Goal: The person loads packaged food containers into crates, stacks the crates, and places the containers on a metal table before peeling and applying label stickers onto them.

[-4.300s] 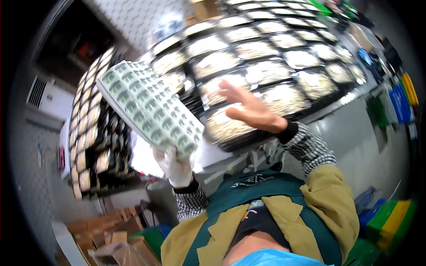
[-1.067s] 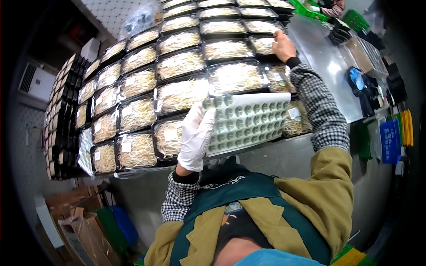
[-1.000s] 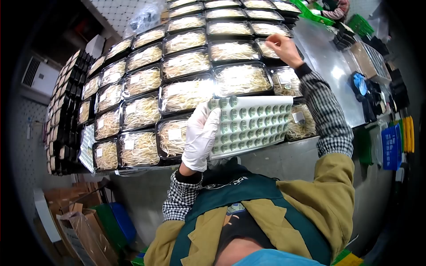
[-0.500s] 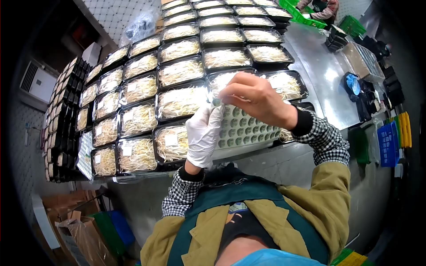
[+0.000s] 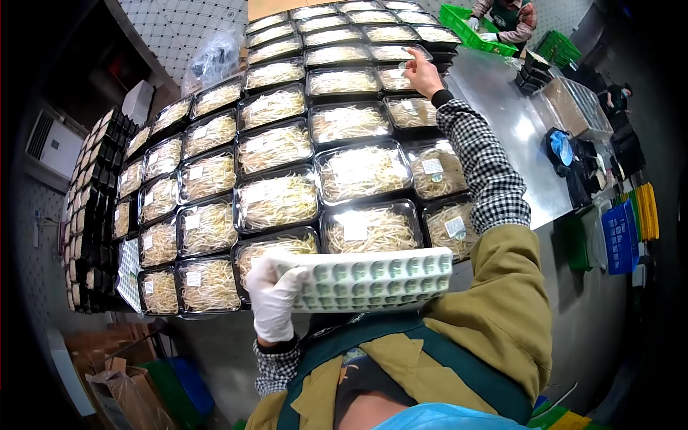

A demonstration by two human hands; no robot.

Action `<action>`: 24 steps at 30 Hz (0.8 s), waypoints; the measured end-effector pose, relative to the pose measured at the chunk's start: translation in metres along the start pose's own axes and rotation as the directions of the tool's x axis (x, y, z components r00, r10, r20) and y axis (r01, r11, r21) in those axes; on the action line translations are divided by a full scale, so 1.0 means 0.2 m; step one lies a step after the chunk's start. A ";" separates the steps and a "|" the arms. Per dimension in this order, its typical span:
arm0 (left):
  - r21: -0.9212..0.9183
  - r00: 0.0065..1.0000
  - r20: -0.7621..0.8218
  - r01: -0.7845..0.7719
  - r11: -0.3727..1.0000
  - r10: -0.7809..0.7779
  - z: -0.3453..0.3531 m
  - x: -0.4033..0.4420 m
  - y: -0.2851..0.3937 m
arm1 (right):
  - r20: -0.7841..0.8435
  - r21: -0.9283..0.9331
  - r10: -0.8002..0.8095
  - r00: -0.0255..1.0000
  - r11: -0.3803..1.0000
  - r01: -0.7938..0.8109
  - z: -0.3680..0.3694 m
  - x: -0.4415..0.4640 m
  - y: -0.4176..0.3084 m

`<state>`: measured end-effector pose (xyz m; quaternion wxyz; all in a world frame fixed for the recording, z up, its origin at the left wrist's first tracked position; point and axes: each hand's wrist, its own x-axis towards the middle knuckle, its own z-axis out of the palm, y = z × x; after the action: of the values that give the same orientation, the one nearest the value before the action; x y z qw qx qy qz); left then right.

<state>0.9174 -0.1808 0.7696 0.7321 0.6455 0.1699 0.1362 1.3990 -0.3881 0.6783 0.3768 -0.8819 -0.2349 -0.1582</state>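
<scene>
My left hand (image 5: 276, 294), in a white glove, is closed on the near left end of a sheet of round green stickers (image 5: 373, 281), held above the front edge of the table. My bare right hand (image 5: 424, 74) reaches far forward over the right-hand column of trays. Its index finger points out, and a small round sticker (image 5: 403, 66) shows at the thumb and fingertips, close above a film-covered tray of bean sprouts (image 5: 390, 77). Black trays of sprouts (image 5: 362, 172) stand in rows beneath both arms; several carry white square labels (image 5: 356, 228).
Tall stacks of packed trays (image 5: 89, 215) stand at the left. Another sticker sheet (image 5: 129, 276) lies by the table's left edge. A co-worker (image 5: 512, 21) stands at a green crate (image 5: 459, 25) at the back right. A cardboard box (image 5: 573, 107) sits on the metal table.
My right hand has moved from the sticker sheet forward to a far tray, taking a sticker along. My left hand has lowered the sheet toward my body and tilted it.
</scene>
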 end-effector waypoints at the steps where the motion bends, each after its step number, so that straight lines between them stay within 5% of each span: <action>1: 0.008 0.997 -0.072 -0.026 1.000 0.027 -0.01 0.00 0.00 | -0.004 -0.035 -0.009 1.000 0.999 0.009 0.05 0.01 0.03; 5: -0.074 0.977 -0.208 -0.067 0.995 0.050 -0.10 -0.03 -0.01 | 0.047 -0.332 -0.084 0.995 0.938 0.095 0.09 -0.01 0.07; 7: -0.074 0.960 -0.245 -0.158 0.985 0.135 -0.19 -0.04 -0.06 | 0.074 -0.421 0.037 0.997 0.907 -0.003 0.05 0.03 0.10; 11: -0.008 0.900 -0.366 -0.257 0.966 0.236 -0.26 -0.08 -0.04 | -0.107 -0.247 0.133 0.985 0.956 -0.156 0.05 0.21 0.17; 15: 0.002 0.845 -0.496 -0.228 0.974 0.199 -0.29 -0.12 -0.05 | -0.120 -0.160 0.199 0.973 0.963 -0.217 0.18 0.46 0.23; 21: 0.004 0.791 -0.593 -0.186 0.983 0.152 -0.28 -0.12 -0.07 | -0.065 -0.609 0.158 0.985 0.776 -0.164 0.29 0.48 0.12; 24: 0.023 0.804 -0.573 -0.176 0.984 0.158 -0.28 -0.13 -0.07 | -0.087 -0.551 0.232 0.969 0.799 -0.241 0.29 0.49 0.15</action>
<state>0.8695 -0.1427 0.7521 0.6424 0.5756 0.3223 0.3901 1.5029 -0.3343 0.6658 0.1217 -0.9744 -0.0639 -0.1780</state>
